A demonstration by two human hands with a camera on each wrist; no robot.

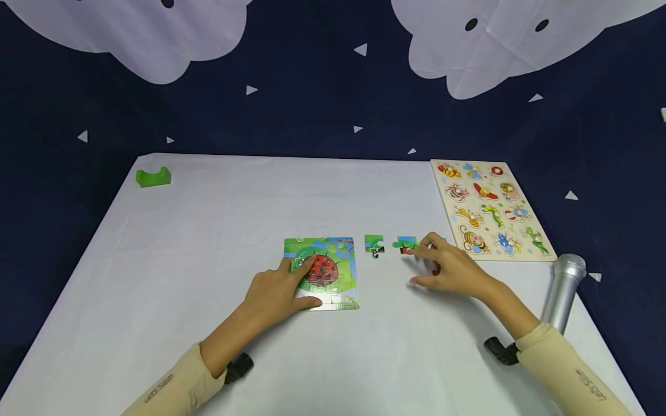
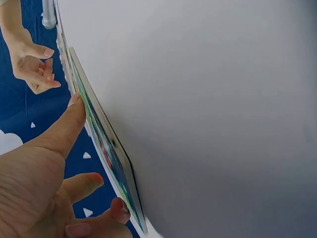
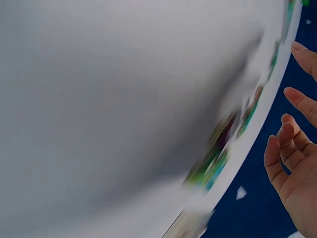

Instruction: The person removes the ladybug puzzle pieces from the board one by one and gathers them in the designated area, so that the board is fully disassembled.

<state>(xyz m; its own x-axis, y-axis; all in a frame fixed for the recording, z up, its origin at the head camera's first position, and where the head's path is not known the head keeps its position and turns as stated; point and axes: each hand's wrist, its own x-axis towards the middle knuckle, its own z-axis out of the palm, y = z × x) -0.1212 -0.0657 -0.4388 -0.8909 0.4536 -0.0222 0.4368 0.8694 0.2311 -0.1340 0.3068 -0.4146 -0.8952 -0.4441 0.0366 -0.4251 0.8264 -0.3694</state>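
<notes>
A square ladybug jigsaw puzzle (image 1: 343, 283) lies on the white table. My left hand (image 1: 272, 296) rests on its left part, index finger extended over the ladybug and thumb along the near edge. In the left wrist view, the left hand's fingers (image 2: 74, 119) touch the puzzle's face. To the right of the puzzle sits a loose jigsaw piece (image 1: 374, 242). Further right lies a second jigsaw piece (image 1: 407, 240), with my right hand (image 1: 451, 267) over its right side. The right fingers are spread and bent, holding nothing. A red piece shows partly under that hand.
At the back right lies a wooden insect peg board (image 1: 491, 211). A silver microphone (image 1: 564, 294) sits beside the right forearm. A green arched block (image 1: 154, 177) stands at the back left. Dark cloth with white clouds (image 1: 322, 104) hangs behind the table.
</notes>
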